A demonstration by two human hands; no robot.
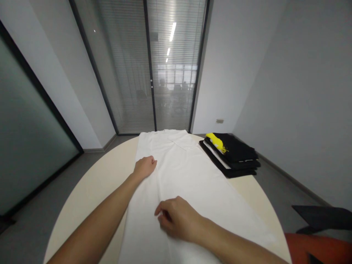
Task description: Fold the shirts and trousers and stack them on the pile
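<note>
A white garment (pixel 189 183), which looks like a T-shirt, lies lengthwise over the round table, and a long crease or fold edge runs down its left part. On the garment's upper left, beside that crease, my left hand (pixel 145 167) is closed, its fingers curled under. Whether any cloth is pinched inside cannot be seen. Lower down and nearer to me, my right hand (pixel 180 220) is over the garment with bent fingers. A gap shows between its thumb and forefinger, with nothing visible there.
On the table's right side is a stack of folded black clothes (pixel 233 150), with a yellow print on top and a white layer between. The pale round table (pixel 93 194) curves around the garment. A red and black chair (pixel 316 245) stands at lower right. Glass doors with blinds (pixel 132 73) are behind.
</note>
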